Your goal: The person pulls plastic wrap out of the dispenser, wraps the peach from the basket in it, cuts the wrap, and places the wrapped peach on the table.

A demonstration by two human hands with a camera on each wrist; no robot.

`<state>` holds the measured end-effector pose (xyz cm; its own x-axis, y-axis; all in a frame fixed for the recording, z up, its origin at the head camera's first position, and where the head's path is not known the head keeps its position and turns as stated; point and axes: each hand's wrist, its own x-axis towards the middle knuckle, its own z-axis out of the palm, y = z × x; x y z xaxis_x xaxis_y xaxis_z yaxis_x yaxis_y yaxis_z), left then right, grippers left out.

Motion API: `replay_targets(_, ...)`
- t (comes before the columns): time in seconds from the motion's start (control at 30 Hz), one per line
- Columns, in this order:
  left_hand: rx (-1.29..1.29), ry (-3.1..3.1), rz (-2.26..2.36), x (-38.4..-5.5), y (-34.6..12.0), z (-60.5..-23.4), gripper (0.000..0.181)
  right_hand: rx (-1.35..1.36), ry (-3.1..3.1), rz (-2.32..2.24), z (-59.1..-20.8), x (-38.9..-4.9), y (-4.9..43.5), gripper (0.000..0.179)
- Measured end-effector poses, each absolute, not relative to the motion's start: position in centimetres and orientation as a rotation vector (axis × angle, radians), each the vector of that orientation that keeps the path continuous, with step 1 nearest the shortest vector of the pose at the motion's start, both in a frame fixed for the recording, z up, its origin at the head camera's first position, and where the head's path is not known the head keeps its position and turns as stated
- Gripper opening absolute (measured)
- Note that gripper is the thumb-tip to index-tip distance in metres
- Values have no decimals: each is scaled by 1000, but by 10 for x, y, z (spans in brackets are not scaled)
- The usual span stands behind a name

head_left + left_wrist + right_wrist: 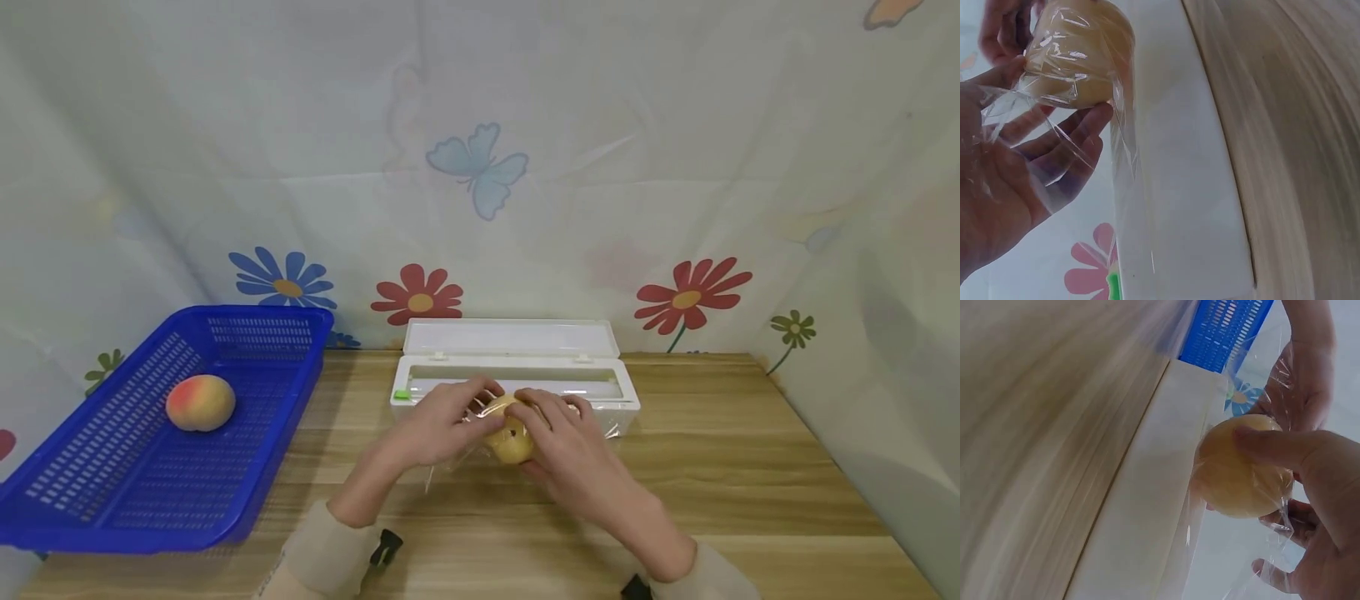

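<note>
A round yellow fruit (513, 446) with a small dark spot is held in front of the white box. Clear plastic film (1063, 140) covers it and stretches over the left palm. My left hand (447, 421) grips the fruit's left side, thumb and fingertips against it. From the other side my right hand (573, 454) holds it, and in the right wrist view its thumb (1272, 447) presses on the fruit. The white cling film dispenser (517, 362) stands with its lid raised behind the hands, a roll inside. Film hangs down by its front.
A blue plastic basket (251, 492) stands on the left with a peach (201, 403) in it. The wooden table (720, 467) reaches back to a flower-printed cloth (540, 275). A small green piece (402, 395) sits at the dispenser's left end.
</note>
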<state>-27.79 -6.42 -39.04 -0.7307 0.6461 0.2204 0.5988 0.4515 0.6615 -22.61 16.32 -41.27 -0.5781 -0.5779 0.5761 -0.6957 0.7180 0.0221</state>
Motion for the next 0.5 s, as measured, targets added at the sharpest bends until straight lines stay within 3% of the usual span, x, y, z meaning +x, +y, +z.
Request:
replay_targets(0.2, 1111, 2642, 1129, -280, -72, -386, 34, 978, -2429, 354, -409, -228, 167, 80)
replay_targets(0.5, 1247, 2670, 1175, -291, -95, -378, 6, 959, -2417, 391, -409, -231, 170, 80)
